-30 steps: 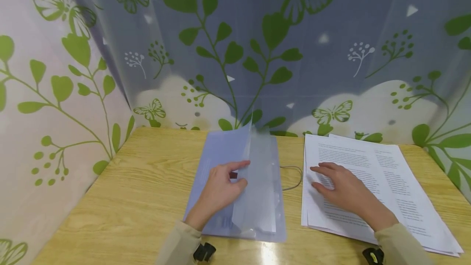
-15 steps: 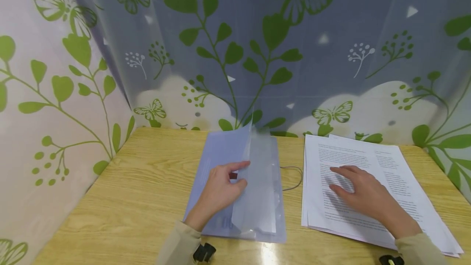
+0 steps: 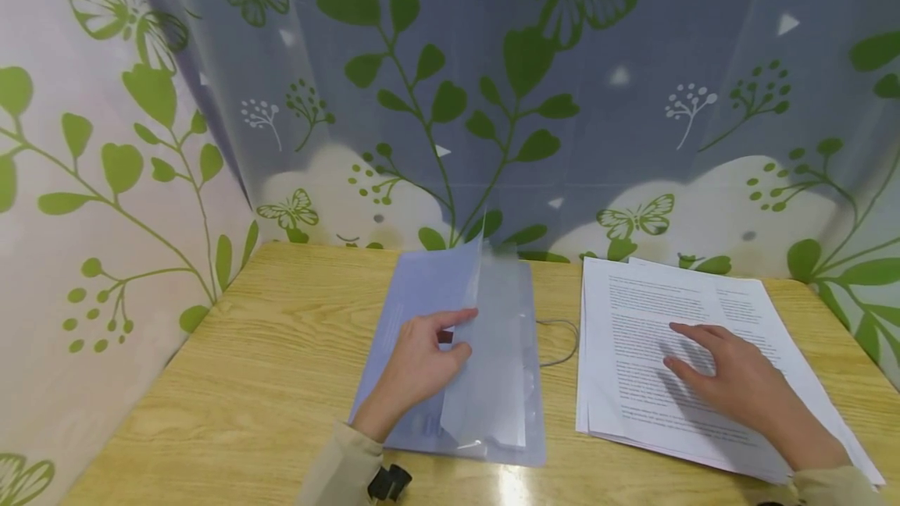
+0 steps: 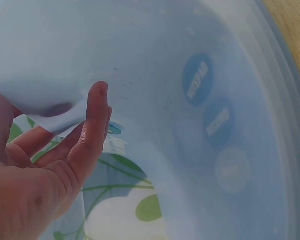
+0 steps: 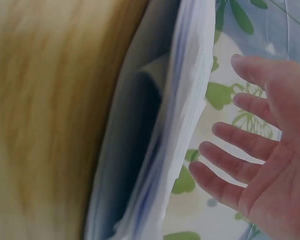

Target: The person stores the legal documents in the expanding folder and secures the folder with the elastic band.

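Note:
A bluish translucent folder (image 3: 415, 279) lies open near the table's middle, with clear plastic sleeves (image 3: 495, 350) partly raised along its centre. My left hand (image 3: 418, 361) is at these sleeves, its index finger straight against the plastic and the thumb apart from it. In the left wrist view, the bent plastic sheet (image 4: 55, 95) hides part of the thumb side. Over a stack of printed paper sheets (image 3: 654, 295) at the right, my right hand (image 3: 738, 377) hovers with fingers spread, holding nothing. The right wrist view shows the stack's edge (image 5: 190, 100) beside the fingers.
A thin grey elastic cord (image 3: 569, 342) loops from the folder's right side towards the paper stack. All of it lies on a wood-grain table (image 3: 246, 365). Patterned fabric (image 3: 450, 100) stands behind the table and along the left.
My right hand has moved rightward over the paper stack, away from its left edge. My left hand and the folder stay in the same place.

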{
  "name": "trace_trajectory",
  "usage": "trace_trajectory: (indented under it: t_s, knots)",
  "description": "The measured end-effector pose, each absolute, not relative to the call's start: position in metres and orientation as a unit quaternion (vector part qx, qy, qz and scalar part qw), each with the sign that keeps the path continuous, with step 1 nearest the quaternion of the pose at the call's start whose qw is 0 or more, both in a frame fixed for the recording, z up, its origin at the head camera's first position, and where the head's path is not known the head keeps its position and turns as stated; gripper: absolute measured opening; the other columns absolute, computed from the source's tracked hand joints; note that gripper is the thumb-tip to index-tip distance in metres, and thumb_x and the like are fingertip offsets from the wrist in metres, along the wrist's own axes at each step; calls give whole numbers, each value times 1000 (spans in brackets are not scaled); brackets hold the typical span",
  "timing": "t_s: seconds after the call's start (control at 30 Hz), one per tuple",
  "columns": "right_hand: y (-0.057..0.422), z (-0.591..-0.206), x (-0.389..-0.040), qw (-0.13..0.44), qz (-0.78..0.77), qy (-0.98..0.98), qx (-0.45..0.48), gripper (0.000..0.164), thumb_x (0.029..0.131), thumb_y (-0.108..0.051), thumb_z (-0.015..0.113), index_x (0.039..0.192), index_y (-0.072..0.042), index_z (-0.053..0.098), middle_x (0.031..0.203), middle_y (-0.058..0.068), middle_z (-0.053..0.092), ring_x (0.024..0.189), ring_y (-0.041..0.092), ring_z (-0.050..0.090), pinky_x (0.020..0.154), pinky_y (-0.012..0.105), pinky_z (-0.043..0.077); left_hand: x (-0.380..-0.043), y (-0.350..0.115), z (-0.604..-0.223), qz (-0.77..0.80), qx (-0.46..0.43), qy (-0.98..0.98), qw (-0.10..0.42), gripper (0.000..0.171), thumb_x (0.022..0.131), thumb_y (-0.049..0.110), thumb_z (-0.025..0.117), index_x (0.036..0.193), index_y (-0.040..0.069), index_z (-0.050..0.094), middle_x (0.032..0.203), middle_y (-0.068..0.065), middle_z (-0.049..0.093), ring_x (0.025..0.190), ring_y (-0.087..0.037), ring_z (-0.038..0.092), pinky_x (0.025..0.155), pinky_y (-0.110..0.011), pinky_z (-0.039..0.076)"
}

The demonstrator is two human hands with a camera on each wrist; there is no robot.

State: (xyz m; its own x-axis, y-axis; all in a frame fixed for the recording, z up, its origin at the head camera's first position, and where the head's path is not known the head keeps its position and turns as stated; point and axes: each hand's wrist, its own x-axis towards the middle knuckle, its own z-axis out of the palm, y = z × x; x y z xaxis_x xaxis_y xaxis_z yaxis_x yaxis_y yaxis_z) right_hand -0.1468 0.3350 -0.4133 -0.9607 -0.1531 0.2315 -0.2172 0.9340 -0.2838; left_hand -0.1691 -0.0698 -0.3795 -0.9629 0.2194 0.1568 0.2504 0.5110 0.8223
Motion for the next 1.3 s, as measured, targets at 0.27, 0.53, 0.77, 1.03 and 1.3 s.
trace_trajectory:
  t_s: [0.27, 0.53, 0.77, 1.03, 1.3]
  knots:
    - [354, -413, -142, 88, 139, -984, 72, 57, 91, -36, 75, 133, 0, 64, 126, 38, 62, 112, 59, 58, 83, 68, 48, -170, -69, -380, -473, -136, -870, 19, 50, 82, 7, 60, 130, 16, 72, 134, -5, 70, 107, -27, 72, 80, -36, 55]
    - [372, -412, -142, 43, 106, -993, 33, 72, 90, -47, 73, 135, 7, 58, 121, 44, 60, 110, 62, 56, 83, 67, 48, -169, -69, -380, -471, -140, -871, 21, 50, 82, 7, 60, 130, 16, 73, 134, -5, 70, 106, -25, 72, 83, -38, 56]
    - [385, -416, -141, -28, 90, -995, -9, 92, 89, -61, 68, 137, 14, 48, 116, 46, 58, 104, 61, 58, 79, 66, 49, -169, -70, -382, -468, -146, -871, 19, 50, 82, 7, 60, 130, 16, 72, 134, -5, 70, 106, -24, 72, 84, -38, 56]
    - [382, -420, -139, -36, 94, -995, -6, 88, 85, -56, 74, 135, 14, 52, 108, 41, 62, 98, 55, 61, 78, 63, 50, -169, -70, -384, -468, -145, -871, 19, 50, 82, 7, 60, 130, 15, 72, 134, -7, 70, 105, -25, 72, 81, -36, 56]
    - [377, -419, -143, -38, 132, -991, -12, 87, 80, -48, 82, 131, 15, 52, 101, 35, 64, 88, 43, 62, 76, 58, 51, -168, -70, -384, -470, -137, -872, 12, 50, 83, 7, 60, 131, 17, 72, 136, -6, 69, 108, -26, 71, 81, -36, 55]
